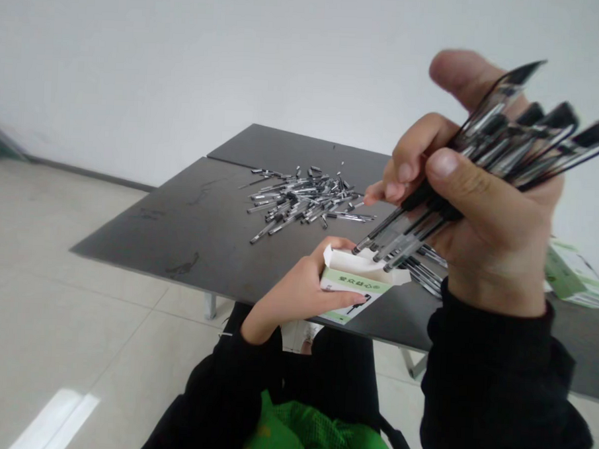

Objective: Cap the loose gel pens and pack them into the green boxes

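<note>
My right hand (pixel 498 213), raised over the right side of the table, is closed round a bundle of clear pens (pixel 511 148) with black caps. Their lower ends point down toward the opening of a small white-and-green box (pixel 349 283). That box is gripped by my left hand (pixel 307 278) at the table's near edge, thumb on the front and fingers behind. Its top flaps stand open; the inside is mostly hidden. Whether the pen ends touch the box I cannot tell.
A loose heap of similar pens (pixel 300 198) and small black pieces covers the middle of the dark table (pixel 150 244). More pens (pixel 424 273) lie behind my right wrist. Green-and-white boxes (pixel 575 273) stand at the right. A white wall (pixel 187 61) rises behind.
</note>
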The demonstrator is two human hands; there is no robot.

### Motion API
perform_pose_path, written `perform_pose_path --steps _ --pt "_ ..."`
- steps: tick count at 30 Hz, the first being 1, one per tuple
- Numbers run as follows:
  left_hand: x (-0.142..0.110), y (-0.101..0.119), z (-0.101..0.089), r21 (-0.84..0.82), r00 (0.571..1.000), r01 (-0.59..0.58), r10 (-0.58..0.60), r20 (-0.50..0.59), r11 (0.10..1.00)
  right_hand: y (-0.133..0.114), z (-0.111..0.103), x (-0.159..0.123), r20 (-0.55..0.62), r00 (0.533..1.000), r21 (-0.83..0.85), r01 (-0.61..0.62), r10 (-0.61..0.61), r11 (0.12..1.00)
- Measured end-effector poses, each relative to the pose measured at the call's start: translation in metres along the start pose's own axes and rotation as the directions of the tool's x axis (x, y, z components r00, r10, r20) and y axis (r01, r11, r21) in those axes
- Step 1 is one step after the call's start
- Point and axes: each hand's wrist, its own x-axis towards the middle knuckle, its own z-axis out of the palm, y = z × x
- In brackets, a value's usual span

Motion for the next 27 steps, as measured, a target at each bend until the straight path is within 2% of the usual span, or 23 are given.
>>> perform_pose_path --steps 3,6,12,16,20,24,27 --pt "0.000 0.001 -0.001 -0.019 1.000 -0.005 0.006 0.008 1.000 0.004 -0.002 0.001 -0.044 0.998 -0.025 -0.050 0.049 0.998" --pt "0.002 0.001 -0.002 -0.049 0.999 0.011 -0.009 0.037 0.999 0.006 -0.001 0.001 -0.029 0.995 -0.024 -0.096 0.095 0.995" --pt "0.003 0.001 -0.002 -0.090 0.999 0.042 -0.039 0.039 0.995 -0.002 0.006 -0.001 -0.175 0.980 0.039 -0.092 0.097 0.995" --pt "0.003 -0.001 -0.001 -0.103 0.998 0.043 -0.038 0.045 0.994 -0.004 0.008 0.000 -0.107 0.985 0.046 -0.131 0.135 0.990" --pt "0.003 -0.001 -0.002 -0.086 0.998 0.037 -0.033 0.046 0.996 0.006 0.008 0.001 -0.023 0.993 0.070 -0.110 0.112 0.991" --pt "0.003 0.004 -0.002 -0.089 0.996 0.071 -0.066 0.054 0.994 0.015 0.011 -0.002 -0.091 0.985 0.079 -0.141 0.148 0.987" --pt "0.003 0.006 -0.002 -0.076 0.993 0.106 -0.101 0.068 0.991 0.015 0.017 -0.007 -0.149 0.975 0.026 -0.160 0.162 0.987"
